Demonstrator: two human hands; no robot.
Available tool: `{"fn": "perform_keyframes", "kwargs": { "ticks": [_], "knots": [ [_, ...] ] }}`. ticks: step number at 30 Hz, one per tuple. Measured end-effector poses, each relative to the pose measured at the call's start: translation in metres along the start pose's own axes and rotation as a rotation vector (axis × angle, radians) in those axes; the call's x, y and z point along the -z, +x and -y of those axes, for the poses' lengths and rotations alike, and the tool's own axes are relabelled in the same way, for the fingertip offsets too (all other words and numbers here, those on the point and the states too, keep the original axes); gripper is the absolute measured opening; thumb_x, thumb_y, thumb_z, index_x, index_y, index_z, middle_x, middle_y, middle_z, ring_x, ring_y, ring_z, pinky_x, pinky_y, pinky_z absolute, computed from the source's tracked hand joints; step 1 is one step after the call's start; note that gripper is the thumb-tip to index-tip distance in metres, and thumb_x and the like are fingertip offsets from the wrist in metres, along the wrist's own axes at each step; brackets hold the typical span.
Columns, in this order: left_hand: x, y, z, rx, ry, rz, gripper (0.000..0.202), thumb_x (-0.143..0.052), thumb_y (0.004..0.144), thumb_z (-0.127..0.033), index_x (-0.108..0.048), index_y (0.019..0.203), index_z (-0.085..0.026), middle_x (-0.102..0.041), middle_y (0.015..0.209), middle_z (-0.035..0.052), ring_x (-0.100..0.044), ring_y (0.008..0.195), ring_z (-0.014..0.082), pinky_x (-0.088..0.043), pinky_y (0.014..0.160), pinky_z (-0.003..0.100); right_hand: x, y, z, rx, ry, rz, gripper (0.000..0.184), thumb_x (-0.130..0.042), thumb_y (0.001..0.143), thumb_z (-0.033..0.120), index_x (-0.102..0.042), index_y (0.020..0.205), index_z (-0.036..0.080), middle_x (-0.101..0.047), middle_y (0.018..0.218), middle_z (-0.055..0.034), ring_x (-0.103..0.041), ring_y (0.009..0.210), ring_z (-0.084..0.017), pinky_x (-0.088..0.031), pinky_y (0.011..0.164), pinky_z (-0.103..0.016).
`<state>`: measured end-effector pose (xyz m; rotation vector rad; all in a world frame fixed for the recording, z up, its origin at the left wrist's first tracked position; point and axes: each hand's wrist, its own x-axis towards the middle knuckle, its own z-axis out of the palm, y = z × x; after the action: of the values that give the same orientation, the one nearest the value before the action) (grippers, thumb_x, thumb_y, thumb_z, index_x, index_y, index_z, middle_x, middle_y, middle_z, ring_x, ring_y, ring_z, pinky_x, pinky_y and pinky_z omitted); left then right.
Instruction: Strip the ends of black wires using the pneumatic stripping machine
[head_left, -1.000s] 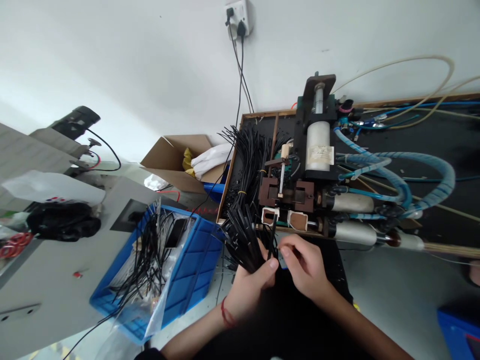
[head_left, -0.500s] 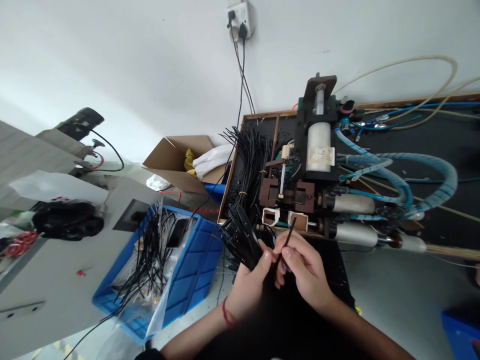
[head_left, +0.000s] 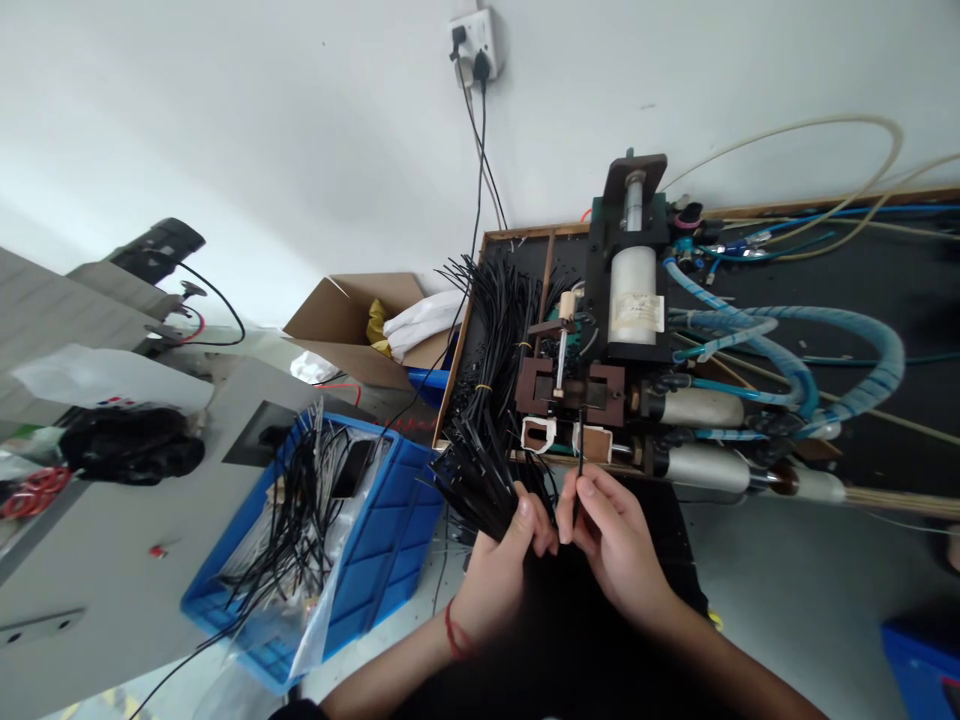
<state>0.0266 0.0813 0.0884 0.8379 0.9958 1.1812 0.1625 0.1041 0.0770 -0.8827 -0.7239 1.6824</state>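
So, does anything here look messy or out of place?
Mostly the blue crate: its black cables lie tangled and poke over the rim. The bundle in the left hand fans out unevenly; the right hand pinches one strip upright.

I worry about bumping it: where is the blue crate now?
Head view, lower left: the blue crate sits left of the left hand, below the cardboard box.

The dark brown metal press machine [head_left: 574,385] carries a white plastic cylinder [head_left: 634,295]. Right of it coil light blue spiral-wrapped hoses [head_left: 840,340]. Just in front of it, the bundle of thin black wires [head_left: 480,480] and the single thin black wire [head_left: 580,445] are plain black. Left of it sit a bright blue plastic crate [head_left: 390,530] and a tan cardboard box [head_left: 341,310].
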Motion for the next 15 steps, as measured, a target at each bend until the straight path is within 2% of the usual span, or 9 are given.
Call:
{"fn": "perform_keyframes", "kwargs": {
  "ticks": [2,5,8,12,15],
  "knots": [
    [-0.001,-0.001,-0.001,0.022,-0.090,0.012,0.045,-0.053,0.110,-0.046,-0.050,0.073,-0.022,-0.044,0.062,-0.0030,-0.043,0.061,0.0149,-0.042,0.068,0.031,-0.002,-0.001,-0.003,-0.049,0.047,-0.013,0.039,-0.067,0.100,0.057,-0.064,0.089,0.021,-0.061,0.053,0.0021,-0.036,0.041,-0.010,-0.017,0.042,-0.023],
    [-0.001,-0.002,-0.002,0.048,-0.201,0.028,0.044,-0.057,0.108,-0.049,-0.046,0.075,-0.023,-0.035,0.056,-0.0083,-0.027,0.048,0.0105,-0.032,0.052,0.026,-0.001,-0.001,-0.009,-0.118,0.082,-0.033,0.042,-0.067,0.098,0.063,-0.065,0.098,0.021,-0.057,0.047,0.0051,-0.030,0.039,-0.009,-0.017,0.042,-0.023],
    [0.001,-0.002,-0.003,0.068,-0.226,0.067,0.047,-0.059,0.107,-0.052,-0.043,0.074,-0.022,-0.031,0.055,-0.0101,-0.019,0.046,0.0079,-0.024,0.047,0.024,0.003,-0.001,-0.011,-0.139,0.084,-0.022,0.044,-0.067,0.098,0.064,-0.068,0.094,0.020,-0.051,0.046,0.0059,-0.029,0.040,-0.009,-0.016,0.043,-0.024],
    [0.002,-0.002,-0.003,0.095,-0.245,0.097,0.047,-0.061,0.107,-0.051,-0.043,0.075,-0.022,-0.030,0.055,-0.0107,-0.018,0.045,0.0068,-0.021,0.047,0.023,0.007,-0.002,-0.006,-0.069,0.097,0.038,0.039,-0.066,0.100,0.051,-0.072,0.082,0.017,-0.057,0.055,0.0013,-0.030,0.043,-0.009,-0.019,0.046,-0.027],
    [0.002,-0.002,-0.004,0.100,-0.248,0.102,0.046,-0.062,0.107,-0.050,-0.042,0.076,-0.022,-0.029,0.055,-0.0109,-0.018,0.045,0.0066,-0.021,0.047,0.023,0.009,-0.004,-0.004,-0.055,0.125,0.068,0.031,-0.069,0.097,0.042,-0.074,0.080,0.016,-0.059,0.058,0.0001,-0.033,0.045,-0.009,-0.022,0.048,-0.028]
  ]
}}
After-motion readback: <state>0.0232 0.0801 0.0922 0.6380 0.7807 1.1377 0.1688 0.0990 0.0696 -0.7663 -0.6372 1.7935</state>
